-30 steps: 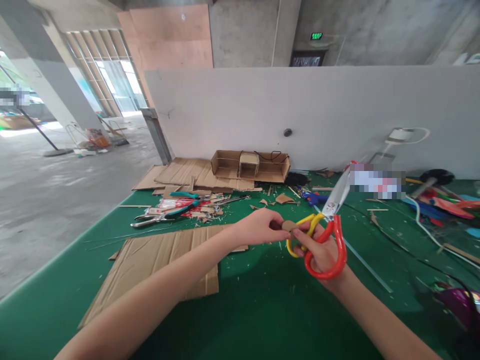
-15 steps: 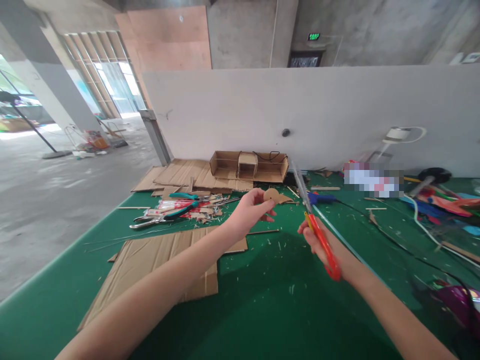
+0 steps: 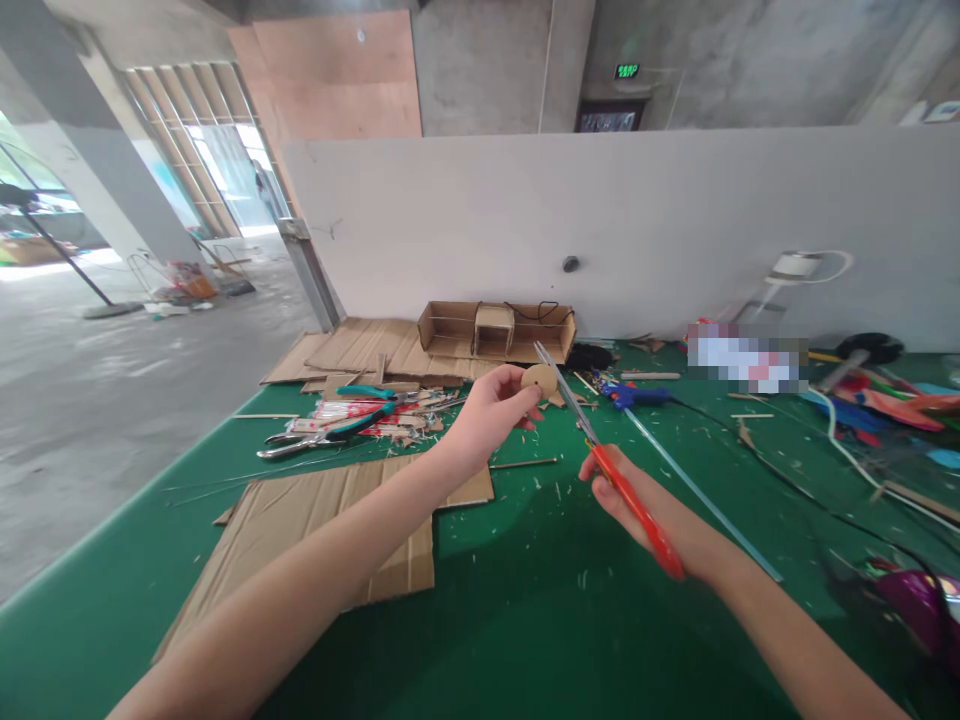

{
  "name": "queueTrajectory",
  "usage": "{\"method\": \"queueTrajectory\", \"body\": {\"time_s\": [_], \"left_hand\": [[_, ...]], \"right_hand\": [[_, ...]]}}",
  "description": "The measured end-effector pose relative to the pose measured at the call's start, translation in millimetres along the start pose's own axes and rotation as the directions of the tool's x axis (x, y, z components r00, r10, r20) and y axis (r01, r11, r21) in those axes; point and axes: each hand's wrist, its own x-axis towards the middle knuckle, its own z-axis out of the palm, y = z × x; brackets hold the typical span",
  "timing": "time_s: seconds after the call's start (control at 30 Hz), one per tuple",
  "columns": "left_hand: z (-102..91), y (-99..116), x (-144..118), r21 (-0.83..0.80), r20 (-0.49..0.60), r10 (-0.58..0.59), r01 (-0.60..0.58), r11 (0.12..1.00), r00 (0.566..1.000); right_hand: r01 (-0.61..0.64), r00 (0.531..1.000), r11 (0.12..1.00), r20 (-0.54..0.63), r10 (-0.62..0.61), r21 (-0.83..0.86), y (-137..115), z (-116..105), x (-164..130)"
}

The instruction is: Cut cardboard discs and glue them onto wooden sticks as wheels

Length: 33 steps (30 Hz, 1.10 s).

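Between the thumb and fingers of my left hand [image 3: 499, 408] is a small round cardboard disc [image 3: 541, 379] with a tiny dark hole in it. My right hand [image 3: 630, 495] is closed round the red handles of a pair of scissors [image 3: 574, 405]. The blades point up and to the left, right beside the disc's right edge; whether they touch it I cannot tell. Behind the hands, a long cardboard box [image 3: 450, 330] with a raised middle compartment and a black cord stands against the white partition.
On the green table [image 3: 525, 620] lies a cardboard sheet [image 3: 322, 530] under my left forearm. Pliers [image 3: 352, 425] rest on packaged sticks and scraps at left. A blue glue gun [image 3: 637, 396] with a cord is at right. A purple object [image 3: 911, 600] sits at the right edge.
The scissors have swung left, and their blades now lie close to the disc. A scrap of cardboard by the disc no longer shows at its edge. My left hand has shifted slightly.
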Motion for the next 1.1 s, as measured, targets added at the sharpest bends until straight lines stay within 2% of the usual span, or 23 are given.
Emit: {"method": "queueTrajectory", "body": {"time_s": [0.13, 0.27, 0.33, 0.47, 0.7, 1.1], "left_hand": [[-0.7, 0.9, -0.1, 0.105, 0.002, 0.047, -0.047, 0.993, 0.999], [-2.3, 5.9, -1.7, 0.277, 0.004, 0.12, -0.116, 0.954, 0.993], [-2.7, 7.0, -2.9, 0.306, 0.018, 0.135, -0.134, 0.942, 0.991], [-1.5, 4.7, -5.0, 0.286, 0.043, 0.111, -0.119, 0.951, 0.993], [0.6, 4.2, -4.3, 0.15, -0.003, 0.103, -0.102, 0.984, 0.995], [-0.5, 2.9, -4.7, 0.25, 0.034, 0.142, -0.146, 0.957, 0.989]], "right_hand": [[-0.009, 1.0, 1.0, 0.011, 0.009, -0.017, 1.4, 1.0, 0.8], [-0.017, 0.998, 0.999, -0.059, 0.015, -0.046, 8.7, 3.4, 1.3], [-0.041, 0.997, 0.995, -0.07, 0.035, -0.086, 13.0, 4.6, 1.7], [-0.063, 0.996, 0.987, -0.078, 0.052, -0.148, 15.2, 5.5, 1.5], [-0.005, 0.999, 0.99, -0.035, 0.0, -0.143, 8.6, 4.6, -0.2], [-0.088, 0.994, 0.957, -0.09, 0.066, -0.277, 4.7, 8.6, 2.6]]}}
